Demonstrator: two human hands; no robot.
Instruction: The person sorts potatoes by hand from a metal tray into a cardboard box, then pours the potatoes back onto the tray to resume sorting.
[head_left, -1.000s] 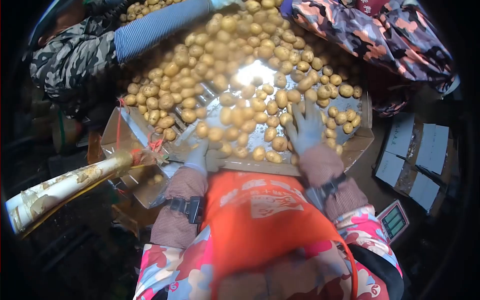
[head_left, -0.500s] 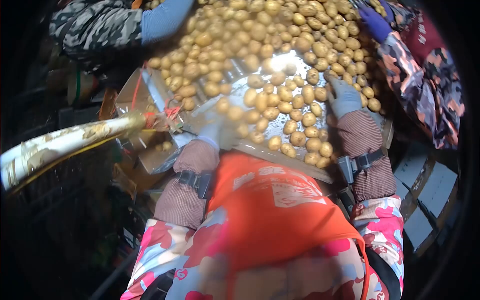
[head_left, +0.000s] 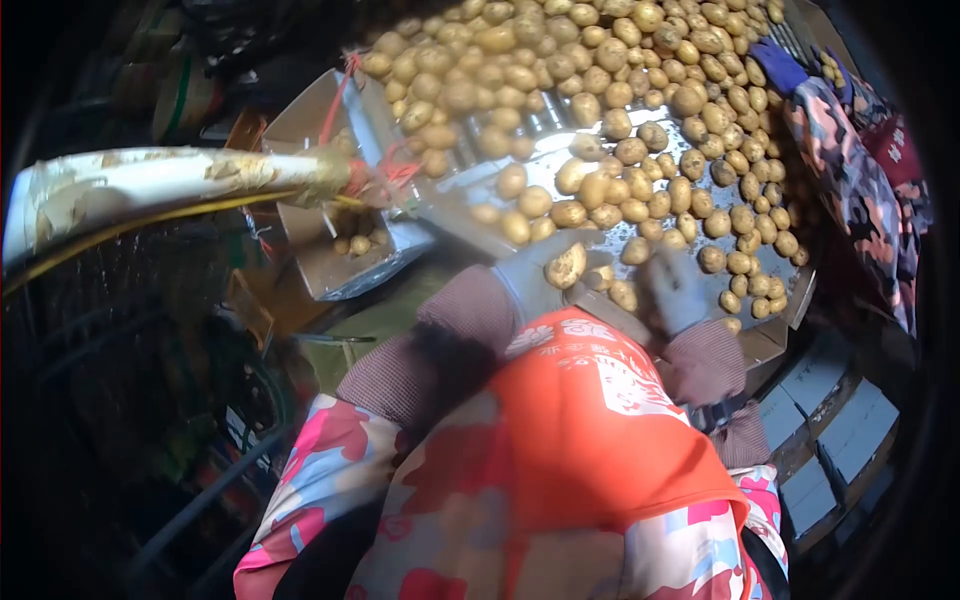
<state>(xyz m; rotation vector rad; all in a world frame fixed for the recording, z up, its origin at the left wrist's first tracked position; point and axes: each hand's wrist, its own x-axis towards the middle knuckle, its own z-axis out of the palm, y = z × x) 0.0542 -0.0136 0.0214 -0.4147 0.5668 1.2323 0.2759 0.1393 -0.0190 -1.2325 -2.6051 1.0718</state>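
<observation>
My left hand point(head_left: 527, 280), in a pale grey-blue glove, is at the near edge of the metal sorting table point(head_left: 470, 187). Its fingers curl round a potato point(head_left: 566, 266) with a pale patch. Lower on the table, my right hand point(head_left: 678, 290), in a matching glove, is smeared by motion, and its fingers do not show clearly. Between the two hands a loose potato point(head_left: 622, 294) lies by the table edge. Several potatoes point(head_left: 600, 190) are spread on the wet metal just beyond both hands.
A dense heap of potatoes point(head_left: 560, 50) covers the far side. At left stand an open cardboard box point(head_left: 300, 110) and a white pipe point(head_left: 150, 190) tied with red string. Another person's purple-gloved hand point(head_left: 778, 66) is at upper right. Flat boxes point(head_left: 855, 420) are stacked at lower right.
My view has shifted, and the other person's sleeve at upper left is out of sight. My hands have come closer together near the table edge; a potato now shows in my left hand.
</observation>
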